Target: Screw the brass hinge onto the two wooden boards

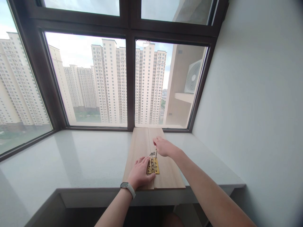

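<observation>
A brass-coloured hinge [155, 165] lies opened flat across the seam between two pale wooden boards [139, 142]. My left hand [141, 172] presses it down, fingers over its left leaf and thumb at the lower edge. Closed in a fist above the right leaf, my right hand [163, 147] grips a screwdriver [156, 154]. Its thin shaft points down at the upper part of that leaf, while the handle is hidden in my fingers. Several small dark screws [152, 153] lie in a loose pile just above the hinge.
The boards rest on a white windowsill ledge [94, 157], their near ends around its front edge. Dark-framed windows [130, 78] stand behind, and a white wall [251, 94] rises on the right. A watch [127, 188] is on my left wrist.
</observation>
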`<state>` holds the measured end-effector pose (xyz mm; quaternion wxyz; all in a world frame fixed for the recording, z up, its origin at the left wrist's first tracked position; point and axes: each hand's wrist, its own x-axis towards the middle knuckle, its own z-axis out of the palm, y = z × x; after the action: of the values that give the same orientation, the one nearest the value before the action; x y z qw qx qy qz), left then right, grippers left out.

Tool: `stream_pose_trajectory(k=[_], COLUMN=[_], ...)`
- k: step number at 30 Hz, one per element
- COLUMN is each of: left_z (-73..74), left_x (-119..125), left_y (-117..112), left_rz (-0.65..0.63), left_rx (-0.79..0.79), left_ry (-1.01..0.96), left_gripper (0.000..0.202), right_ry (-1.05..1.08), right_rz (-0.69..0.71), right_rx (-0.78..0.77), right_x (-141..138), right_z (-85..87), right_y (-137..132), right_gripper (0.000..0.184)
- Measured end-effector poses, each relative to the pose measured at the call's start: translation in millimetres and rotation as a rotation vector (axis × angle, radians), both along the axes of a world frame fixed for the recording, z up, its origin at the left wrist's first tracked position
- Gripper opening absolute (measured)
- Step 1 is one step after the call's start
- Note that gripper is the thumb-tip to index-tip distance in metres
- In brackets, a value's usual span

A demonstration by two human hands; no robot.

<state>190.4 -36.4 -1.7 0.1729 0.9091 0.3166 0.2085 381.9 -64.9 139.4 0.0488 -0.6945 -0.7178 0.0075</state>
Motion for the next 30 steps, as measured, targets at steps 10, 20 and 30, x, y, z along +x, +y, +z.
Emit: stream_pose_trajectory(k=[10,20,30], left_z=[6.7,3.5,5.7], left_x=[-0.4,0.2,-1.1], left_y=[-3.8,-1.9,-2.5], left_rz=[0.003,0.004,0.003], left_rx=[-0.037,-0.013,-0.031], left_ry=[0.022,0.013,0.024], left_gripper=[0.081,0.081,0.082], right_ry=[-0.009,-0.106,0.011], right_rz=[-0.01,-0.048,0.034], right_rx=[0.015,0.045,0.037], right_x=[-3.3,-5.0,-2.3], right_z=[6.1,3.2,4.2], right_y=[-1.2,-1.5,-0.4], right_gripper=[0.01,0.015,0.02])
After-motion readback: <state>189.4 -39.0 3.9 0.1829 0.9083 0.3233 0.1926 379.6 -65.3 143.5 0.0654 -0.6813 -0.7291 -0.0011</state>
